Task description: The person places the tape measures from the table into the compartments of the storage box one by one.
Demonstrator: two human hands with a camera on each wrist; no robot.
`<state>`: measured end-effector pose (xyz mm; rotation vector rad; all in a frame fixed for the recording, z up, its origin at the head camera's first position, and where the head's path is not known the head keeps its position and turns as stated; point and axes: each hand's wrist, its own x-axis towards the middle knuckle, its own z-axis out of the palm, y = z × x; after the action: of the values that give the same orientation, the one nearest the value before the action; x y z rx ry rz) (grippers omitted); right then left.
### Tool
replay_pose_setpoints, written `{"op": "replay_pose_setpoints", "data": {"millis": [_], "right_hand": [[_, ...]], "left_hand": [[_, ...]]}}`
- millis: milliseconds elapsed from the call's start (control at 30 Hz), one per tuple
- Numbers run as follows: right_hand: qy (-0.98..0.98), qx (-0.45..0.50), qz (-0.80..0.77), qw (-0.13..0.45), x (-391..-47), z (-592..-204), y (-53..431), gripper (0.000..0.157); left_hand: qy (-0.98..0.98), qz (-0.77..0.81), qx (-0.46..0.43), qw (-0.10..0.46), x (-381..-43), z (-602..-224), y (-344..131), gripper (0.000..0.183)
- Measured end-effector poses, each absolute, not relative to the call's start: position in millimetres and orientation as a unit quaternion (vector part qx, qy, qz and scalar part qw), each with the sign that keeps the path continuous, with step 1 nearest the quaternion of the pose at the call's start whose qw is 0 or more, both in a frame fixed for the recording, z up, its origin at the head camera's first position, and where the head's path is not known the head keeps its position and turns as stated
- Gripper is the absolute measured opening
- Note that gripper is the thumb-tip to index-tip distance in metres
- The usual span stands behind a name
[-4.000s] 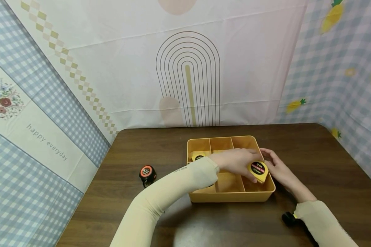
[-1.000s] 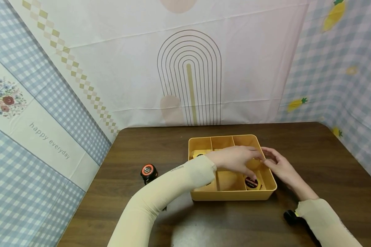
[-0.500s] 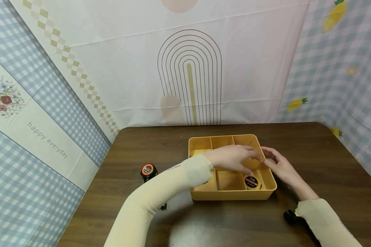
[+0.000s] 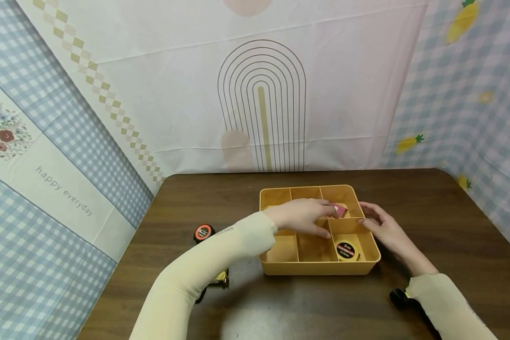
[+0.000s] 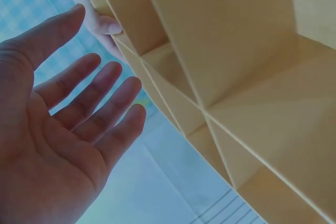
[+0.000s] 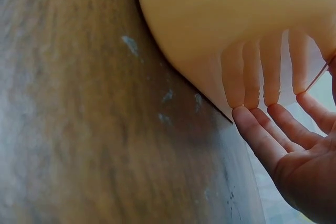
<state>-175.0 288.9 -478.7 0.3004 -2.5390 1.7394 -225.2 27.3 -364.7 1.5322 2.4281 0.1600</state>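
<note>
My left hand (image 4: 303, 216) hovers over the middle of a yellow divided box (image 4: 310, 269), its fingers loosely spread and nothing in them. In the left wrist view the palm of that left hand (image 5: 63, 129) shows bare beside the box's dividers. A yellow 2 m tape measure (image 4: 347, 250) lies in the front right compartment. Behind it, in the back right compartment, a yellow item with a pink label (image 4: 339, 210) is partly covered by my left fingers. My right hand (image 4: 382, 231) holds the box's right wall, thumb over the rim, fingertips against the outside (image 6: 262, 124).
Left of the box stands a black tape measure with an orange label (image 4: 204, 233). A yellow and black tape measure (image 4: 222, 278) is partly behind my left sleeve. Near my right sleeve lies a black and yellow item (image 4: 399, 298). A patterned cloth (image 4: 187, 118) hangs behind the table.
The yellow 2 m tape measure, earlier in my left hand, now lies in the front right compartment. My left hand has let go and drawn leftward, uncovering the pink label. The right hand stays put.
</note>
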Motion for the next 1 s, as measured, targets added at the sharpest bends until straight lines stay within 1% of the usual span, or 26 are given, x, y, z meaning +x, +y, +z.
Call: {"op": "replay_pose_setpoints", "data": {"millis": [167,333,567,700,900,1000], "right_hand": [[-0.824,0.095,0.558,0.027,-176,-479,290,0.051],[-0.825,0.093,0.557,0.026,-176,-479,290,0.051],[-0.819,0.103,0.564,0.024,-176,-481,290,0.051],[-0.818,0.103,0.566,0.021,-176,-482,290,0.051],[-0.819,0.101,0.564,0.022,-177,-483,291,0.051],[-0.82,0.1,0.563,0.025,-177,-483,291,0.051]], "left_hand": [[0.842,0.051,0.519,0.137,-225,-368,20,0.052],[0.841,0.061,0.523,0.128,-224,-369,12,0.051],[0.838,0.068,0.523,0.138,-222,-369,0,0.054],[0.834,0.077,0.53,0.133,-221,-368,-9,0.053],[0.833,0.11,0.526,0.131,-217,-364,-24,0.061],[0.834,0.118,0.526,0.123,-217,-362,-32,0.061]]}}
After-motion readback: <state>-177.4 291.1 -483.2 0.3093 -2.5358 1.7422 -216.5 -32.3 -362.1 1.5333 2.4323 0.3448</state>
